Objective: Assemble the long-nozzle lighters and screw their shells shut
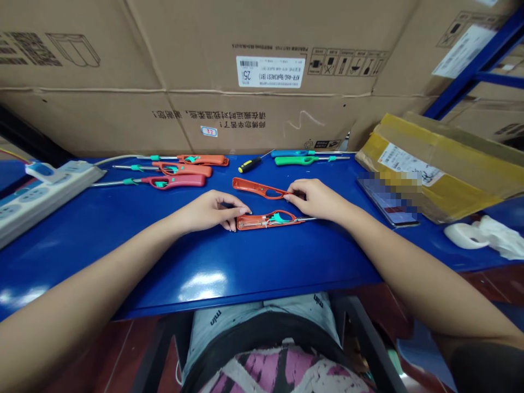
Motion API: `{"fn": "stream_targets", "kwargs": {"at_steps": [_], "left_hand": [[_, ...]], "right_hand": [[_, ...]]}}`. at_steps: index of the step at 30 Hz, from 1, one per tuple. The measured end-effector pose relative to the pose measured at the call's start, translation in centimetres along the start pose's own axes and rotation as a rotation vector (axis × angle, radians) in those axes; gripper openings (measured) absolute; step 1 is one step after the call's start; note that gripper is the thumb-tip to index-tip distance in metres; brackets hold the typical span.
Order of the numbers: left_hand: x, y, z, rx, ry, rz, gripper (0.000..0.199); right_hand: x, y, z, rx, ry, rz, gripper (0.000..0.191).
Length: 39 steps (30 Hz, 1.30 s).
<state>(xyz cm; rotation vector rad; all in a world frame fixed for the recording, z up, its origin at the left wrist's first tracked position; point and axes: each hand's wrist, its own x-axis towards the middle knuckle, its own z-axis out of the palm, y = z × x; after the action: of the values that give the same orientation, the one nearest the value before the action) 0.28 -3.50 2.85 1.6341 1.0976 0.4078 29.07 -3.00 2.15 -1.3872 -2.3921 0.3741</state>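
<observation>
An opened orange lighter half (256,222) lies on the blue table, its clear inner tube, teal trigger and metal rod showing. The fingers of my left hand (216,212) are closed on its left end. Just behind it, my right hand (313,199) pinches the right end of the empty orange shell half (251,187), whose hollow side faces up. The two halves are apart.
Three orange and red lighters (174,181) lie at the back left, beside a white power strip (49,194). A screwdriver (249,165), blue lighter (290,154) and green lighter (297,161) lie behind. At right are a phone (387,202), taped box (450,164) and white roll (466,236).
</observation>
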Motion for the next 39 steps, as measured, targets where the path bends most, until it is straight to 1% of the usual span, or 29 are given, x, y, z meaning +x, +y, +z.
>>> {"fn": "stream_targets", "kwargs": {"at_steps": [3, 6, 10, 14, 17, 21, 27, 29, 30, 33, 34, 35, 37, 39], "left_hand": [[-0.4, 0.4, -0.2, 0.045, -0.023, -0.009, 0.050], [-0.8, 0.6, -0.4, 0.099, -0.049, 0.001, 0.055], [-0.8, 0.5, -0.3, 0.154, -0.048, 0.014, 0.050], [-0.7, 0.2, 0.0, 0.178, -0.063, 0.006, 0.047], [-0.7, 0.0, 0.1, 0.178, -0.027, 0.023, 0.047], [-0.9, 0.3, 0.5, 0.205, 0.010, 0.028, 0.040], [-0.9, 0.8, 1.0, 0.207, 0.033, 0.057, 0.036], [-0.8, 0.7, 1.1, 0.171, 0.031, 0.032, 0.035], [-0.7, 0.7, 1.0, 0.142, 0.028, 0.011, 0.035], [-0.5, 0.5, 1.0, 0.028, 0.008, -0.050, 0.035], [-0.4, 0.4, 1.0, -0.010, -0.003, -0.063, 0.035], [-0.4, 0.3, 1.0, -0.043, -0.014, -0.072, 0.034], [-0.3, 0.3, 1.2, -0.092, -0.024, -0.081, 0.033], [-0.2, 0.4, 1.4, -0.126, -0.015, -0.092, 0.031]], "right_hand": [[0.0, 0.0, -0.1, -0.015, 0.012, 0.021, 0.015], [0.0, -0.2, -0.2, -0.001, 0.021, 0.077, 0.018], [0.1, -0.5, -0.5, 0.031, -0.008, 0.138, 0.025], [0.1, -0.3, -0.3, -0.011, -0.016, 0.114, 0.030], [0.1, 0.1, 0.0, -0.029, -0.009, 0.088, 0.029], [0.1, 0.2, 0.1, -0.033, -0.009, 0.069, 0.026], [0.1, 0.6, 0.2, -0.023, -0.011, 0.055, 0.025], [0.1, 0.7, 0.3, -0.044, 0.026, 0.028, 0.019], [0.1, 0.6, 0.4, -0.054, 0.067, 0.009, 0.017], [-0.1, -0.5, 0.6, -0.010, 0.185, -0.082, 0.023], [-0.2, -1.0, 0.6, 0.042, 0.176, -0.127, 0.024], [-0.3, -1.6, 0.7, 0.107, 0.140, -0.163, 0.025], [-0.5, -2.6, 0.9, 0.200, 0.009, -0.193, 0.023], [-0.6, -3.2, 1.1, 0.231, -0.113, -0.213, 0.019]]}}
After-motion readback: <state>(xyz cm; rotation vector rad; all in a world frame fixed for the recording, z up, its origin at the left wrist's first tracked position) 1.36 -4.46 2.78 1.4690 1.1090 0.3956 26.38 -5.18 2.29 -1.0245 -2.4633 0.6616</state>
